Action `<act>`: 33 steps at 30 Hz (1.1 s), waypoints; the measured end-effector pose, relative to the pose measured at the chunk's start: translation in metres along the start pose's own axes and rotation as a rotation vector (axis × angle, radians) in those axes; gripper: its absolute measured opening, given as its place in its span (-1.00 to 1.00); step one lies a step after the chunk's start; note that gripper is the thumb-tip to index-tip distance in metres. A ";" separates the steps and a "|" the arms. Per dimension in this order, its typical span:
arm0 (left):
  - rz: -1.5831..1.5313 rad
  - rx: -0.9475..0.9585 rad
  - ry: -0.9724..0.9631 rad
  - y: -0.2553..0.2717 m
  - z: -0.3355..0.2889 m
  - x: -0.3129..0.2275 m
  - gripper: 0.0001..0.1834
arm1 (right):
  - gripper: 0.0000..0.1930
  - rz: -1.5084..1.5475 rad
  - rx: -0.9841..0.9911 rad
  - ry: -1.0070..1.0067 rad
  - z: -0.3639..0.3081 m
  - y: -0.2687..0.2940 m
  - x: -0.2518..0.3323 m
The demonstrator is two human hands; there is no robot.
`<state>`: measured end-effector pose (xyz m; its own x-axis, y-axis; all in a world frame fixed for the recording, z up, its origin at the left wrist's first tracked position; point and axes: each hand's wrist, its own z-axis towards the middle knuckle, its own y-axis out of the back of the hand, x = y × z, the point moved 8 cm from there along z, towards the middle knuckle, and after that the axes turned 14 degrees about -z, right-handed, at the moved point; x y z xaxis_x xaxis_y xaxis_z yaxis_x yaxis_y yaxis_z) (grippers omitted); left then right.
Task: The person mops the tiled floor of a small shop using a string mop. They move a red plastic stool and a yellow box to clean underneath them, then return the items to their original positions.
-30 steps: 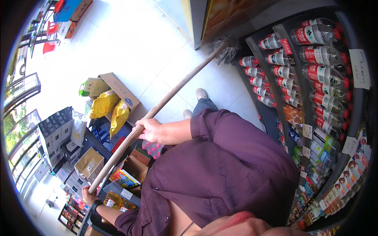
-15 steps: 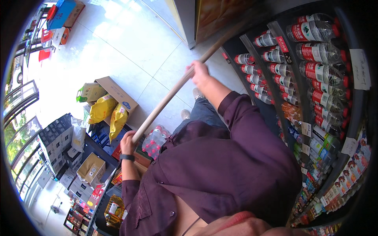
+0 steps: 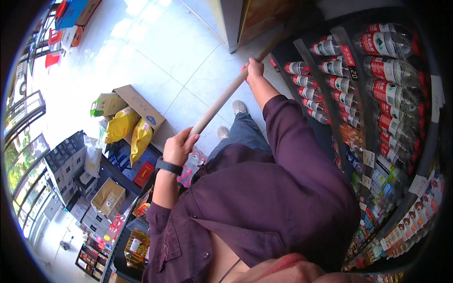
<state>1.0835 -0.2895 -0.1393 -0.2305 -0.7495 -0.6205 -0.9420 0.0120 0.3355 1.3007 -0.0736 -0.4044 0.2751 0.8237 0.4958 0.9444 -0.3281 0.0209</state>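
Note:
A long pale wooden pole [image 3: 219, 103] slants from the middle of the view up to the top right, where its far end is lost in the dark beside the shelf. My left hand [image 3: 178, 150], with a dark band on the wrist, is closed round its near end. Farther up the pole my right hand [image 3: 255, 70] grips it, close to the lower front of the drinks shelf. What the pole's far end carries, if anything, cannot be seen.
Shelves of red-labelled water bottles [image 3: 384, 66] rise on the right. On the left are an open carton [image 3: 141, 106] with yellow bags [image 3: 123, 123], stacked boxes [image 3: 71, 158] and a small box [image 3: 108, 200]. Shrink-wrapped bottles [image 3: 192, 167] sit by my legs; a panel edge [image 3: 230, 28] stands ahead.
Both hands have moved up and to the right with the pole, pushing it farther toward the dark area by the shelf. Less of the pole shows between my hands and my view has shifted slightly.

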 end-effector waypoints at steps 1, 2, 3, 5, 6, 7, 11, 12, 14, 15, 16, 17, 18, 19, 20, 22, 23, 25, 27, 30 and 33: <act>0.134 -0.002 -0.022 -0.009 0.003 -0.003 -0.59 | -0.83 0.000 -0.006 -0.054 0.008 0.001 -0.013; 0.221 -0.019 -0.141 -0.021 0.005 -0.012 -0.60 | -0.83 -0.054 0.015 -0.102 0.016 0.002 -0.026; 0.284 -0.002 -0.184 -0.035 0.004 -0.013 -0.60 | -0.83 -0.128 0.051 -0.130 0.021 0.004 -0.040; 0.359 0.031 -0.173 -0.049 0.002 -0.004 -0.61 | -0.82 -0.258 0.061 -0.135 0.029 0.006 -0.062; 0.378 0.068 -0.108 -0.053 -0.002 0.008 -0.61 | -0.82 -0.320 0.038 -0.117 0.028 0.009 -0.072; 0.355 0.042 -0.089 -0.047 -0.009 0.017 -0.61 | -0.82 -0.391 -0.013 -0.109 0.025 0.014 -0.082; 0.247 0.001 -0.080 -0.011 -0.052 0.046 -0.60 | -0.65 -0.479 0.047 -0.118 -0.013 0.004 -0.131; 0.268 0.005 -0.039 -0.004 -0.065 0.054 -0.60 | -0.61 -0.464 0.105 -0.134 -0.026 -0.001 -0.144; 0.290 -0.007 0.018 0.011 -0.093 0.064 -0.60 | -0.58 -0.560 0.160 -0.182 -0.052 -0.009 -0.171; 0.257 -0.016 0.053 0.020 -0.105 0.067 -0.60 | -0.56 -0.550 0.175 -0.176 -0.064 -0.013 -0.180; 0.223 -0.020 0.124 0.026 -0.117 0.072 -0.59 | -0.54 -0.542 0.188 -0.175 -0.079 -0.014 -0.191; 0.225 -0.034 0.068 0.031 -0.128 0.066 -0.60 | -0.52 -0.553 0.210 -0.199 -0.092 -0.016 -0.199; 0.266 -0.049 0.054 0.035 -0.140 0.062 -0.60 | -0.50 -0.570 0.227 -0.232 -0.104 -0.018 -0.205; 0.294 -0.049 0.041 0.038 -0.149 0.058 -0.59 | -0.50 -0.570 0.238 -0.241 -0.116 -0.020 -0.210; 0.318 -0.048 0.049 0.041 -0.158 0.055 -0.59 | -0.50 -0.565 0.284 -0.263 -0.127 -0.022 -0.212; 0.361 -0.067 0.067 0.048 -0.178 0.049 -0.59 | -0.50 -0.573 0.359 -0.336 -0.153 -0.019 -0.221; 0.365 -0.063 0.110 0.050 -0.186 0.050 -0.59 | -0.52 -0.583 0.349 -0.364 -0.164 -0.016 -0.224; 0.378 -0.062 0.120 0.053 -0.200 0.047 -0.59 | -0.55 -0.601 0.363 -0.398 -0.183 -0.012 -0.230; 0.396 -0.053 0.125 0.058 -0.213 0.046 -0.59 | -0.63 -0.584 0.352 -0.412 -0.200 -0.009 -0.237; 0.451 -0.062 0.123 0.075 -0.235 0.045 -0.60 | -0.68 -0.515 0.405 -0.497 -0.230 -0.011 -0.251; 0.333 -0.097 0.241 0.115 -0.277 0.050 -0.57 | -0.62 -0.348 0.639 -0.569 -0.277 -0.020 -0.259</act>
<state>1.0316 -0.5087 0.0650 -0.4439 -0.8488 -0.2872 -0.7956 0.2258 0.5622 1.1609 -0.4090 -0.2928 -0.1560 0.9866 0.0469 0.8638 0.1593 -0.4779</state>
